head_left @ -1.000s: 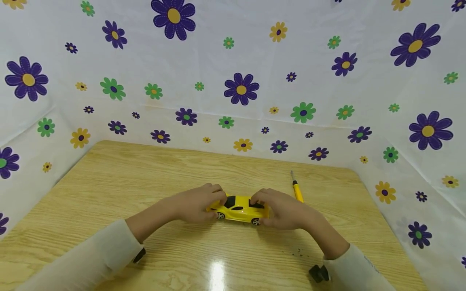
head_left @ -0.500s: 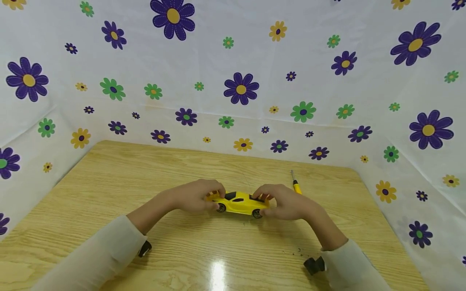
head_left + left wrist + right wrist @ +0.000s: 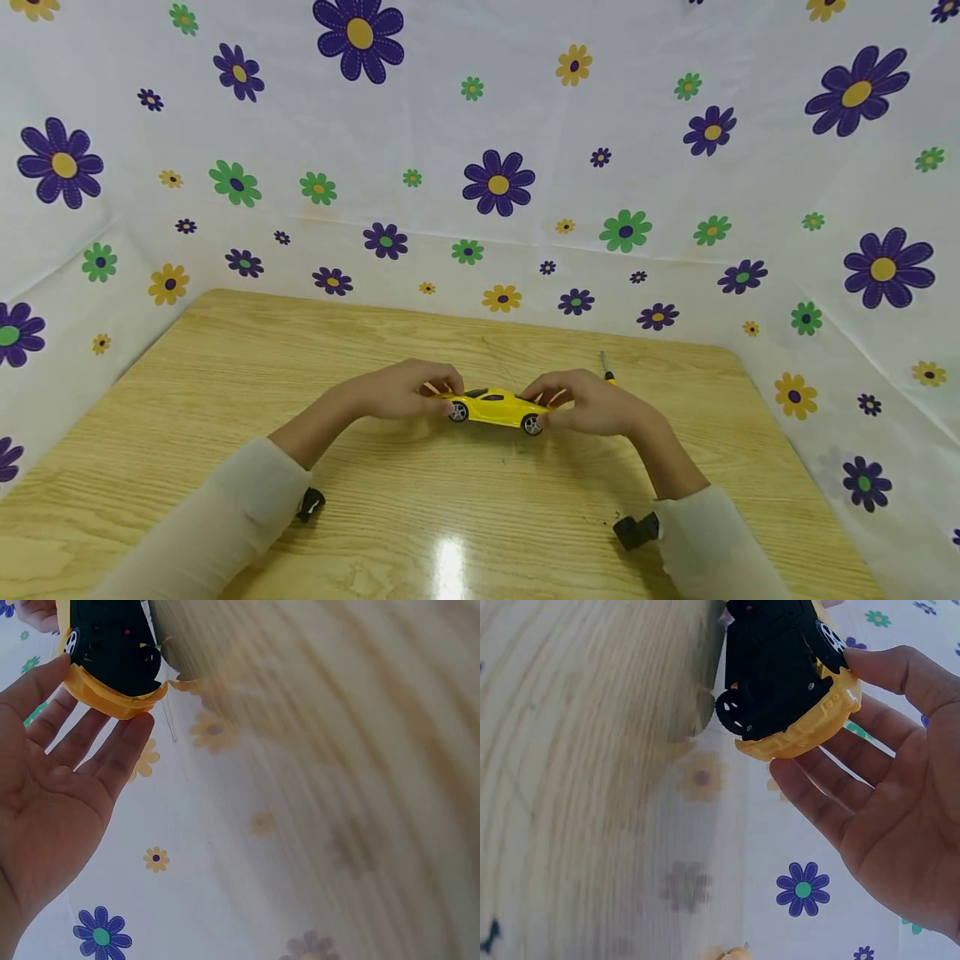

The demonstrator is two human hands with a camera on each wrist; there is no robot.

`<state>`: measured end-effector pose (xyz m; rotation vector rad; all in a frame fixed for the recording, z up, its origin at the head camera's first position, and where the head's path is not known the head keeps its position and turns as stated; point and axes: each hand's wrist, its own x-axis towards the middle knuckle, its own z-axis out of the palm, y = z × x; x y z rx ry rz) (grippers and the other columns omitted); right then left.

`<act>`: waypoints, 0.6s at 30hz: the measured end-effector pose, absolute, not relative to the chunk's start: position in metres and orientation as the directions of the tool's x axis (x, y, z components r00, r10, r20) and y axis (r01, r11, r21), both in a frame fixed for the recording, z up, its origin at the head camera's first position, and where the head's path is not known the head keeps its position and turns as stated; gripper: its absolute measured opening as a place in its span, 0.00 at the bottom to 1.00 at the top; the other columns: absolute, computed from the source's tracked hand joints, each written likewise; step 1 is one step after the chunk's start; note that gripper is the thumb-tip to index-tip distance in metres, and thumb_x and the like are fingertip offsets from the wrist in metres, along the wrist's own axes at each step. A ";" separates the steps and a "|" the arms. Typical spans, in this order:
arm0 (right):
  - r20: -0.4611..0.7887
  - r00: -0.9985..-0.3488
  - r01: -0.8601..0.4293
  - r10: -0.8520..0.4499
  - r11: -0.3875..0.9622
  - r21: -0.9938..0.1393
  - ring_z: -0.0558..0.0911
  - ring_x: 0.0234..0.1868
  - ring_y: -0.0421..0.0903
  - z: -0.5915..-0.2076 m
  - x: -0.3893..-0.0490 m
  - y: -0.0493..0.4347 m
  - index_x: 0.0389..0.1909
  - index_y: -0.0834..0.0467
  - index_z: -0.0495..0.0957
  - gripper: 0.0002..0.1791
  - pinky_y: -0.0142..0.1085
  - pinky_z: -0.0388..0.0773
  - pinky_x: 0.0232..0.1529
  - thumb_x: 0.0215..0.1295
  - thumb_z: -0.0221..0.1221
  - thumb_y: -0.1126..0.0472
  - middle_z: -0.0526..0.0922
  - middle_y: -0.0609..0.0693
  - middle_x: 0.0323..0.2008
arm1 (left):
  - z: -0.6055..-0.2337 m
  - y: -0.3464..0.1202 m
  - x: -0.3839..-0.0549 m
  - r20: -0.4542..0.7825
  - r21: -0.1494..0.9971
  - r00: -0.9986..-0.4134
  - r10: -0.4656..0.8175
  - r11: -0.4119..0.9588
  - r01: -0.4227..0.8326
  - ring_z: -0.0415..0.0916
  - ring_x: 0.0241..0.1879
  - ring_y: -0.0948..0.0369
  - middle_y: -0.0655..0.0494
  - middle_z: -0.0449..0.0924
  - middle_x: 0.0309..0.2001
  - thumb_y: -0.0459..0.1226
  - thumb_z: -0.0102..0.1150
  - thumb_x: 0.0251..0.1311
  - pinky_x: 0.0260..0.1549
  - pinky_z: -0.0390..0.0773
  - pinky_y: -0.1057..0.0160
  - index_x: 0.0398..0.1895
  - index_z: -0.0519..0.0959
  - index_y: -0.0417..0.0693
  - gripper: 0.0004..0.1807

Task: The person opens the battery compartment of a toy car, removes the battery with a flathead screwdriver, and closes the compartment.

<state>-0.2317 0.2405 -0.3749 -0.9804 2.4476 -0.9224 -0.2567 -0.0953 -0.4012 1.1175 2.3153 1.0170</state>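
left hand (image 3: 393, 390), right hand (image 3: 596, 404), fingers (image 3: 120, 759) pinching ends of yellow toy car (image 3: 497, 408), wooden table (image 3: 420, 492) below

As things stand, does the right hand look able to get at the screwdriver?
Probably not right away: the right hand holds one end of the toy car. If it let go, likely yes; the screwdriver lies just beyond it on the table.

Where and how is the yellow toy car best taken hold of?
Probably by both ends, the left hand and right hand each coming from its own side. The yellow toy car is long and turned lengthwise between them, so its ends, by the wheels, sit readily within each grasp.
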 end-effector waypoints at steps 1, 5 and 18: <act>-0.074 -0.701 -0.480 -0.709 0.546 -0.686 0.82 0.54 0.49 -0.375 -0.232 0.241 0.60 0.55 0.81 0.19 0.54 0.79 0.61 0.69 0.63 0.60 0.84 0.47 0.53 | -0.402 -0.095 -0.258 -0.022 0.747 -0.615 0.788 0.422 0.514 0.76 0.61 0.52 0.58 0.81 0.55 0.41 0.59 0.73 0.61 0.78 0.51 0.54 0.78 0.53 0.10; -0.081 -0.706 -0.460 -0.703 0.543 -0.702 0.81 0.55 0.49 -0.375 -0.235 0.242 0.60 0.54 0.81 0.18 0.54 0.79 0.61 0.70 0.62 0.61 0.85 0.47 0.54 | -0.402 -0.096 -0.263 -0.032 0.758 -0.618 0.786 0.422 0.497 0.77 0.61 0.54 0.61 0.82 0.53 0.42 0.58 0.74 0.62 0.78 0.53 0.54 0.78 0.54 0.10; -0.106 -0.761 -0.359 -0.640 0.551 -0.753 0.82 0.54 0.48 -0.383 -0.244 0.250 0.65 0.56 0.79 0.20 0.45 0.79 0.54 0.77 0.57 0.56 0.83 0.51 0.57 | -0.394 -0.094 -0.273 -0.092 0.796 -0.645 0.759 0.446 0.410 0.77 0.57 0.56 0.58 0.81 0.53 0.45 0.54 0.77 0.61 0.76 0.49 0.59 0.78 0.51 0.15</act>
